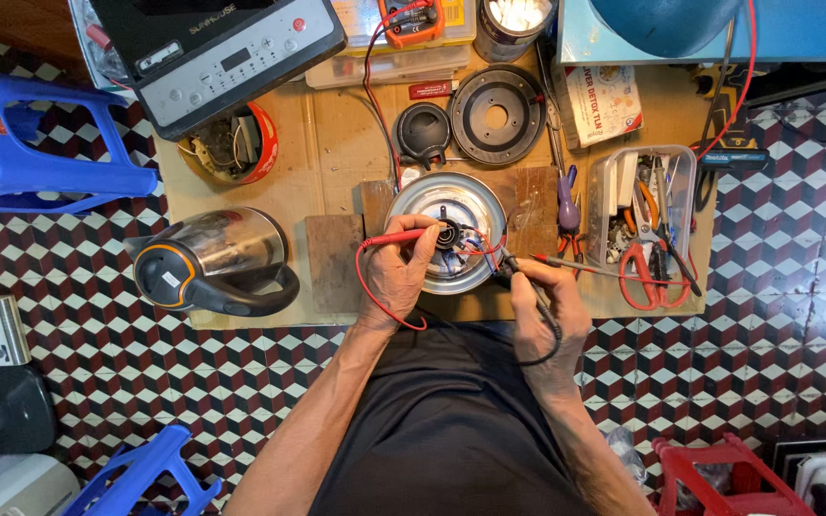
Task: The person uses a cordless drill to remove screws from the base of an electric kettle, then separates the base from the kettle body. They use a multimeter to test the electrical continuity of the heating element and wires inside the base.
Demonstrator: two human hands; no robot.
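Both hands pinch multimeter probes: left hand (396,272) fingers clamped on the red probe (403,236), right hand (545,308) on the black probe (513,268), tips meeting at the upturned kettle base (446,232) just beyond the fingers. A slip could bridge neighbouring terminals.

Kettle (214,263) left of metal base (446,229)

We see a steel kettle (212,260) lying left, a blue stool (21,143) far left, an induction cooker (231,48) far. A black base ring (496,116) sits far, a tool tray (644,205) right, red scissors (638,277) beside it.
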